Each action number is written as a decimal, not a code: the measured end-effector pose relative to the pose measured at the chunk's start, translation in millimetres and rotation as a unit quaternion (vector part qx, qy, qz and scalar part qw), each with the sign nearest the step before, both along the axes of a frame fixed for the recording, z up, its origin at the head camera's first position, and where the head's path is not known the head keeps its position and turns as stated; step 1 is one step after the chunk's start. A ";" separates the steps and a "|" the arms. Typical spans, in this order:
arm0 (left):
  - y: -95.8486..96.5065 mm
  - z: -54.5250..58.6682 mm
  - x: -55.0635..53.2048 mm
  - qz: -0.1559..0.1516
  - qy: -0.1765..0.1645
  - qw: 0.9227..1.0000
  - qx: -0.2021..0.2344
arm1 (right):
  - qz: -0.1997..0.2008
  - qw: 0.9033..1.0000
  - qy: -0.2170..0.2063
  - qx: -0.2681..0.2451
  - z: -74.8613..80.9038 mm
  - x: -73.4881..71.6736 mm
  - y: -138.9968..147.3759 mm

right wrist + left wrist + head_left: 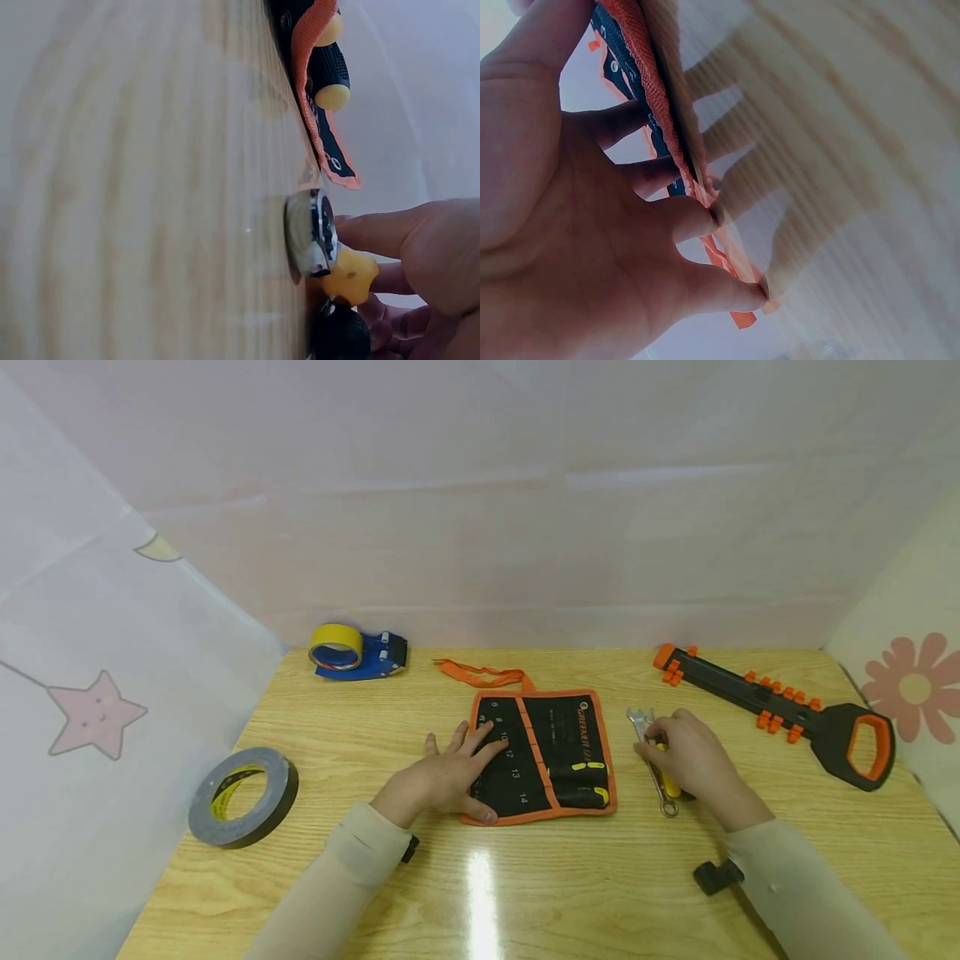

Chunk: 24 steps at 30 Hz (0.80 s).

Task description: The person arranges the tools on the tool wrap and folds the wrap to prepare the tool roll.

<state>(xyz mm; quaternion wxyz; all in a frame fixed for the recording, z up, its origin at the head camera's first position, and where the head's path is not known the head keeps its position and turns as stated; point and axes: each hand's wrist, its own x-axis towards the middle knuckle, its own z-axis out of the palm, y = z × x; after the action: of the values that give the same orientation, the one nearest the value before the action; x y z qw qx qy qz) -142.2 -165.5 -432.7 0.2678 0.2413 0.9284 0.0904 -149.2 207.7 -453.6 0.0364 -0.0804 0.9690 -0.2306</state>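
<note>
A black tool roll (pixel 561 735) with orange edging and numbered pockets lies flat on the wooden table. My left hand (pixel 447 777) rests on its left side with spread fingers; in the left wrist view, some fingertips touch the tabletop by the edge. Screwdriver handles (pixel 330 67) with yellow ends sit in the roll's right pockets. To the right of the roll, my right hand (pixel 686 756) pinches a silver combination wrench (pixel 660 789) between thumb and fingers. A yellow-and-black handle (pixel 670 785) lies beside the wrench, partly under the hand. Another metal tip shows by the wrench's open end.
A grey tape roll (pixel 277 806) lies at the left. Farther back are a blue tape dispenser (pixel 375 656) with yellow tape and the roll's orange tie strap (pixel 487 677). A black tool with orange clips (pixel 780 706) lies at the right, near the wall cloth (pixel 480 543).
</note>
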 end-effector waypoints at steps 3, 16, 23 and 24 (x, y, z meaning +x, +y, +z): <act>-0.3 -0.3 0.0 0.001 -0.002 1.000 0.001 | -0.005 1.000 -0.011 0.003 -1.5 -0.8 0.4; -2.4 -7.0 -2.9 0.001 -0.005 1.000 0.014 | -0.021 1.000 -0.008 0.000 -4.4 -6.2 -2.3; -4.9 -14.6 -5.8 0.002 -0.005 1.000 0.026 | -0.027 0.999 0.010 -0.026 -1.5 -4.8 -2.0; -4.3 -12.8 -5.3 0.001 -0.003 1.000 0.025 | -0.027 0.999 0.011 -0.029 -0.9 -4.7 -2.4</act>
<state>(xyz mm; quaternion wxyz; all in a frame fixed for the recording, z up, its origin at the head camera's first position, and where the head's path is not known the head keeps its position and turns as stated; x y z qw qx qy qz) -147.5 -169.8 -445.5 0.2643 0.2465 0.9253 0.1146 -153.9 205.3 -454.5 0.0172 -0.0573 0.9642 -0.2585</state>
